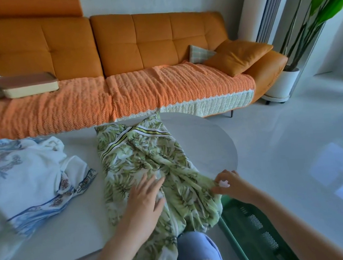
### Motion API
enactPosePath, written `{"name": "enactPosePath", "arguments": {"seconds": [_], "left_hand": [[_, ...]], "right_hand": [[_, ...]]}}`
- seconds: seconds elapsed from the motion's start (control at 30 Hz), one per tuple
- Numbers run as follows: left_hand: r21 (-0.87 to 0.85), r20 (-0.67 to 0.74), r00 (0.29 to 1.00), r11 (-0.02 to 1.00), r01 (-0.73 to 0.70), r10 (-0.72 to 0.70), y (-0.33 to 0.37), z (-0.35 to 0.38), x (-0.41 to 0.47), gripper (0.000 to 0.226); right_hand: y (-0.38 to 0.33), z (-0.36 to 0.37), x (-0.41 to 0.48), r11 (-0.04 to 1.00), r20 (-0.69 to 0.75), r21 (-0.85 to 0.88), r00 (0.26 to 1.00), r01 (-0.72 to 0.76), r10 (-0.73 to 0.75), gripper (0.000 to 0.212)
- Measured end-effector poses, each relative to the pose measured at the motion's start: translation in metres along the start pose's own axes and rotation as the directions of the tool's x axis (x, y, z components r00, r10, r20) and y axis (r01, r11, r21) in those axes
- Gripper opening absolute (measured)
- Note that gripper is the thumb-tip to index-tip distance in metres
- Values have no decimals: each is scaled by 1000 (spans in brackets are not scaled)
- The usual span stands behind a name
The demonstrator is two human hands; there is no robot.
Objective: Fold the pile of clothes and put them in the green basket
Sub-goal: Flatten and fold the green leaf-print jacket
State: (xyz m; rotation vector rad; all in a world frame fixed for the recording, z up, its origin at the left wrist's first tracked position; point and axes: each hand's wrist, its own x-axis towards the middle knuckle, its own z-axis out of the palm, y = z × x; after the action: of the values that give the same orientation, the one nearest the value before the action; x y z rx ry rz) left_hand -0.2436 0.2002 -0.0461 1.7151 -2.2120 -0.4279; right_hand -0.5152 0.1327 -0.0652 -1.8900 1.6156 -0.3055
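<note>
While the left hand (144,198) lies flat on the middle of the green leaf-print garment (139,156), fingers straight and spread and pressing it onto the table (87,224), the right hand (225,185) curls its fingers round a bunched bit of the garment's right border. The hands are thus apart, one pinning the cloth and one pinching it. The garment's long axis runs straight away from the person. Its striped band lies at the table's far edge, and its near end spills over the near edge onto the person's lap. The pinched border sits close to the table's rounded right edge, to the right of the pinning palm, so the right hand looks placed to carry that side leftward across the long axis, with the left hand marking the crease; this appears to be an early lengthwise fold. The green basket (252,239) stands on the floor below the table's near right corner, just under the right forearm, which makes that arm the nearer one for the drop. The pile of clothes (27,181) waits unfolded at the table's left edge, apart from the garment. An orange sofa (133,47) stands beyond the far edge.
</note>
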Motion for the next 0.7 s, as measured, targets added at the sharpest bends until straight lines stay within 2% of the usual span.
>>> {"name": "enactPosePath", "arguments": {"seconds": [0.07,0.13,0.23,0.27,0.3,0.4,0.47,0.53,0.57,0.63,0.7], "left_hand": [[8,60,997,999,45,-46,4,3,-22,55],[40,128,988,995,86,-90,3,11,-37,58],[83,211,970,991,108,-124,0,23,-50,63],[55,235,963,991,126,-135,-1,26,-52,61],[-8,243,960,990,143,-137,-3,28,-53,58],[-258,104,985,952,163,-140,-6,35,-53,43],[-466,32,963,848,251,-268,-5,33,-51,28],[-587,57,909,723,365,-413,0,27,-45,34],[-568,83,892,714,409,-445,2,23,-40,42],[-460,132,881,759,461,-455,8,20,-28,59],[-348,150,871,800,489,-467,11,20,-17,65]], "right_hand": [[-12,0,-9,988,-47,138,996,75,-69,15],[-28,1,-20,981,-126,132,984,145,-129,13],[-64,6,-42,963,-245,-131,934,235,-261,8],[-79,11,-49,937,-255,-221,912,269,-322,3],[-94,17,-56,906,-257,-292,887,306,-383,8],[-121,56,-65,816,-149,-418,857,398,-494,21],[-125,83,-67,779,6,-460,879,426,-478,26],[-121,94,-71,780,111,-463,901,421,-420,35],[-118,92,-72,785,118,-452,901,423,-418,36],[-109,84,-73,771,105,-457,888,443,-448,37],[-97,71,-72,810,48,-424,903,405,-426,42]]}}
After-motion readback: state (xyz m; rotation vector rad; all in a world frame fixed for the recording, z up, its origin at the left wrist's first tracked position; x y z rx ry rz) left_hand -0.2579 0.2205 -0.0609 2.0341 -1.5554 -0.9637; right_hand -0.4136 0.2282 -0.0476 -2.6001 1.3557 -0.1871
